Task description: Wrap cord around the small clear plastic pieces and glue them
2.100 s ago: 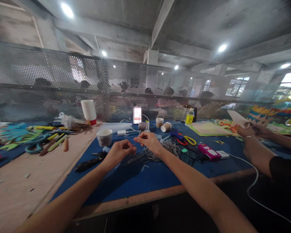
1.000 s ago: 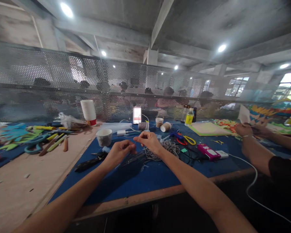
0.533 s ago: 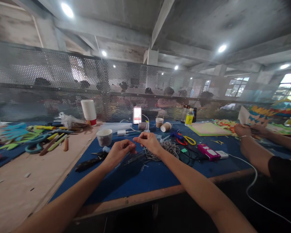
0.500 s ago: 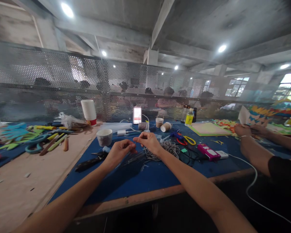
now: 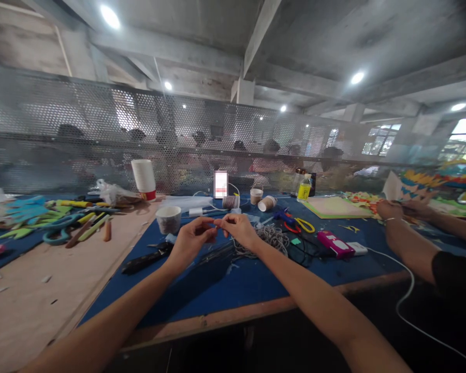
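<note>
Desk: Head view first. What are the two hands doing?

Photographer: Left hand (image 5: 191,241) and right hand (image 5: 237,230) are meeting fingertip to fingertip above the blue mat (image 5: 233,282), a little way in from the near table edge. Both are pinching narrowly, thumb against forefinger, at one spot between them. Whatever is being held there is too thin to make out; it may be a strand of thread, but I cannot tell.

Desk: What is lying closest to them?

Photographer: A loose pile of grey cord (image 5: 270,238) is sitting on the mat just right of the right hand, and a bundle of thin dark wires (image 5: 217,252) is lying under and just behind the hands. A black tool (image 5: 145,258) is resting on the mat left of the left wrist, with a white paper cup (image 5: 168,219) standing farther back.

Desk: And the rest of the table?

Photographer: A pink device (image 5: 336,244) with a white cable is lying to the right, yellow-handled scissors (image 5: 300,225) behind it. A stack of cups (image 5: 143,178) is standing far left by the mesh screen (image 5: 101,134). At the right edge, a co-worker's hands (image 5: 402,209) are holding a patterned paper piece (image 5: 409,184), well apart from the wearer's own.
</note>
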Motion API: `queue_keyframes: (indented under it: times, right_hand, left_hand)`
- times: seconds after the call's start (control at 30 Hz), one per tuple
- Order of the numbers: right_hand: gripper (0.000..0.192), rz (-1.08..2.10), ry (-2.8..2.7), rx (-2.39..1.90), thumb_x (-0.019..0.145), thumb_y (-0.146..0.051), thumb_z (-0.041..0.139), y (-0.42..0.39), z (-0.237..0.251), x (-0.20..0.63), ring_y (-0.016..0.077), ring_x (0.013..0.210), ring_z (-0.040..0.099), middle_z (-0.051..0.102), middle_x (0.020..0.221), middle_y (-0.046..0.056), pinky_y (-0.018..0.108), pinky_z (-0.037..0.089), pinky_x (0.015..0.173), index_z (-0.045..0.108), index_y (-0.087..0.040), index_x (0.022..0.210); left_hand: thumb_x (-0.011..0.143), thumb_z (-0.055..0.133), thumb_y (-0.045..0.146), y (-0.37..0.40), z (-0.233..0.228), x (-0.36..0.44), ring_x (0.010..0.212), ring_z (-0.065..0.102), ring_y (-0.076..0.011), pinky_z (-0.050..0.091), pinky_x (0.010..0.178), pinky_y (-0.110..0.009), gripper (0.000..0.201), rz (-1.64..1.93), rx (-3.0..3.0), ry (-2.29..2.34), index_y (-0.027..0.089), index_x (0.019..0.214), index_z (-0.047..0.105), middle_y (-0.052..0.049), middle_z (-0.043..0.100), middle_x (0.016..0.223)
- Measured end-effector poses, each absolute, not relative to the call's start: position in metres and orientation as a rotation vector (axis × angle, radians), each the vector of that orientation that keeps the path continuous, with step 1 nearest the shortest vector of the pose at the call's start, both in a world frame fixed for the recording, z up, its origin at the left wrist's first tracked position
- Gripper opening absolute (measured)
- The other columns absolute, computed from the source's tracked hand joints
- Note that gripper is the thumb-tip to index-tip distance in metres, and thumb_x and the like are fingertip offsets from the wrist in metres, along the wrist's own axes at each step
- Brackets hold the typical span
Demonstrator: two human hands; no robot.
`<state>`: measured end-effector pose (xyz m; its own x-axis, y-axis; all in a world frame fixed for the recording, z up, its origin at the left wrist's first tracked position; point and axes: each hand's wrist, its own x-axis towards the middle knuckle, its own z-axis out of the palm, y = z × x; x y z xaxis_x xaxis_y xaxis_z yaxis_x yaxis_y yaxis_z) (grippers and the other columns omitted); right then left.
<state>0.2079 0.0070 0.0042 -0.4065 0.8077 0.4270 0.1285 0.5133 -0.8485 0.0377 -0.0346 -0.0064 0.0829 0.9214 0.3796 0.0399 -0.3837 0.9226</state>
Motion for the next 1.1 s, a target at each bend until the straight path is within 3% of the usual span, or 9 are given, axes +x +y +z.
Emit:
queue_keyframes:
  times: [0.13, 0.33, 0.77, 1.1]
  right_hand:
    - [0.048, 0.98, -1.86, -0.769, 0.081, -0.061, 0.057, 0.007, 0.005, 0.208, 0.0096, 0.051, 0.044, 0.056, 0.056, -0.001, 0.023, 0.034, 0.052, 0.062, -0.016, 0.065]
    - [0.035, 1.061, -1.899, -0.719, 0.083, -0.051, 0.06, 0.004, 0.009, 0.209, 0.0102, 0.056, 0.048, 0.057, 0.063, -0.001, 0.022, 0.036, 0.053, 0.066, -0.016, 0.081]
    - [0.032, 1.068, -1.947, -0.735, 0.082, -0.047, 0.062, 0.009, 0.005, 0.21, 0.0107, 0.059, 0.051, 0.057, 0.063, -0.002, 0.023, 0.039, 0.058, 0.065, -0.015, 0.081]
    - [0.03, 1.016, -1.97, -0.77, 0.08, -0.044, 0.066, 0.017, 0.004, 0.215, 0.0132, 0.067, 0.055, 0.063, 0.072, 0.002, 0.025, 0.042, 0.064, 0.07, -0.015, 0.085]
  left_hand:
    - [0.074, 0.073, 0.038, -0.032, -0.008, 0.034, 0.073, 0.063, -0.0172, 0.05, 0.068, -0.029, 0.033, 1.433, 1.55, 1.011, 0.014, 0.098, 0.071, -0.005, 0.072, 0.084]
    - [0.072, 0.076, 0.038, -0.03, -0.01, 0.029, 0.09, 0.064, -0.02, 0.05, 0.077, -0.029, 0.032, 1.442, 1.413, 0.928, 0.017, 0.097, 0.074, -0.007, 0.074, 0.097]
    - [0.064, 0.082, 0.031, -0.034, -0.004, 0.031, 0.06, 0.051, -0.0088, 0.044, 0.06, -0.023, 0.028, 1.445, 1.2, 0.891, 0.015, 0.086, 0.074, -0.002, 0.065, 0.074]
    - [0.069, 0.076, 0.035, -0.033, -0.002, 0.026, 0.056, 0.045, -0.01, 0.035, 0.056, -0.024, 0.02, 1.384, 1.394, 0.992, 0.017, 0.07, 0.068, 0.002, 0.057, 0.063]
